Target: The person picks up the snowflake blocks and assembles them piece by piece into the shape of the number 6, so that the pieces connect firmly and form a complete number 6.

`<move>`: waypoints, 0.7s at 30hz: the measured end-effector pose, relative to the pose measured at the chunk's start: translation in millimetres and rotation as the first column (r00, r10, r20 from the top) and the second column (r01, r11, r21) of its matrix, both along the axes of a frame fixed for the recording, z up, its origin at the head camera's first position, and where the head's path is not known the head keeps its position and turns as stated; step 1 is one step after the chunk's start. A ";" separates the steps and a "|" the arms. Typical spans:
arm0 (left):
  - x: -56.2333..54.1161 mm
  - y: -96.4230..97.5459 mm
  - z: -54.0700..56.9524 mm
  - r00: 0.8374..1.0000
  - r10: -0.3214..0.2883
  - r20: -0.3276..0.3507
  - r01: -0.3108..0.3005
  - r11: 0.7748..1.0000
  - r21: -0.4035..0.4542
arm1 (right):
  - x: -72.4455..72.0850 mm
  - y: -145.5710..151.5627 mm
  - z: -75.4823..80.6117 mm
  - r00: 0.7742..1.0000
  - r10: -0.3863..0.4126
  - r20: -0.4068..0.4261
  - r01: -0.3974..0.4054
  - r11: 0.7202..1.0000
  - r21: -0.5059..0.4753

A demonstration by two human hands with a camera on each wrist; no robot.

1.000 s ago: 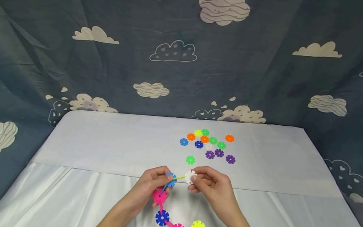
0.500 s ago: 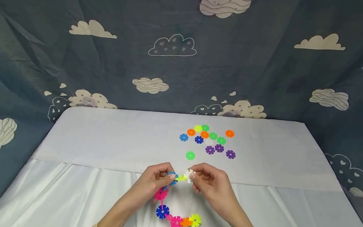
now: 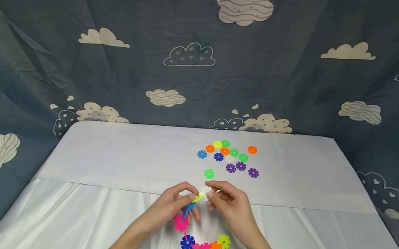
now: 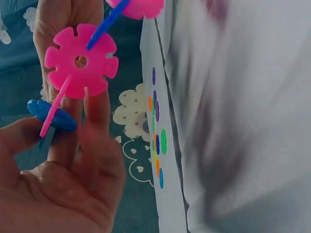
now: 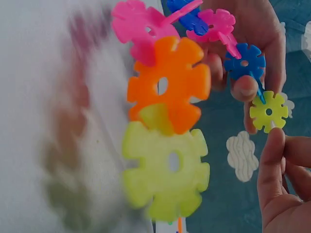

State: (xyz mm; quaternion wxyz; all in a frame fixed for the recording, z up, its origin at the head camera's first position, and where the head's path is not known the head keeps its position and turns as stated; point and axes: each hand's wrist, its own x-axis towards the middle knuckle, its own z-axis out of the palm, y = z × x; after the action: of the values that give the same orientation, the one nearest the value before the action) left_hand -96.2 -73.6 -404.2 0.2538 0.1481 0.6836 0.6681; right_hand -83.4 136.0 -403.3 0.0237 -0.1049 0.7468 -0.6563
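Note:
A chain of notched plastic snowflake discs hangs in a curve from my left hand (image 3: 169,205). Thumb and forefinger grip it at its upper end, by the yellow-green disc (image 5: 269,111). Joined below are a light blue disc (image 5: 244,62), a pink disc (image 4: 81,61), a dark blue disc (image 3: 187,243), another pink one, an orange disc (image 5: 167,85) and a yellow disc (image 5: 165,170) at the free end. My right hand (image 3: 233,202) pinches a white disc (image 3: 204,192) right at the yellow-green disc's edge. Fingers partly cover the white disc.
Loose discs in several colours lie on the white table cloth (image 3: 111,152) beyond my hands, among them a green disc (image 3: 209,174) nearest me and a purple disc (image 3: 253,172) to the right. A dark cloud-patterned curtain (image 3: 141,16) hangs behind.
My left fingers have shifted from the light blue disc up to the yellow-green one. The white disc has moved slightly left, and the hanging chain has swung to the right.

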 end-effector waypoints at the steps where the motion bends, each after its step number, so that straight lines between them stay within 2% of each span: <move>1: -0.3 0.2 -0.5 1.000 0.001 -0.006 -0.001 1.000 -0.015 | 0.5 -0.8 -0.7 1.000 0.001 0.012 -0.001 1.000 -0.007; 5: -0.8 1.2 -1.8 0.999 0.013 -0.038 -0.016 0.996 -0.083 | 2.1 -4.3 -1.5 0.998 0.000 0.058 0.002 0.999 -0.032; 9: -0.7 0.7 -1.2 0.996 0.054 -0.071 -0.062 0.991 -0.115 | 3.2 -6.7 -1.2 0.996 0.004 0.087 0.000 0.999 -0.048; 14: -1.8 -1.9 -2.3 0.994 0.072 -0.086 -0.080 0.992 -0.099 | 3.7 -6.7 -1.8 0.995 0.044 0.092 -0.039 0.998 -0.052; 17: -2.9 -3.1 -4.3 0.994 0.073 -0.076 -0.079 0.994 -0.079 | 1.6 -4.6 -2.8 0.995 0.064 0.078 -0.062 0.998 -0.028; 21: -4.1 -4.3 -7.5 0.995 0.088 -0.049 -0.091 0.994 -0.062 | -5.8 2.0 -5.4 0.995 0.051 0.083 -0.054 0.998 0.039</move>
State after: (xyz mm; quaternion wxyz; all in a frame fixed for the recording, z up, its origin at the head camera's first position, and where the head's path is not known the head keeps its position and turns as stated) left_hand -100.4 -77.9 -411.6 0.2124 0.1247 0.7163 0.6529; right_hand -89.2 137.9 -408.7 0.0737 -0.0969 0.7556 -0.6436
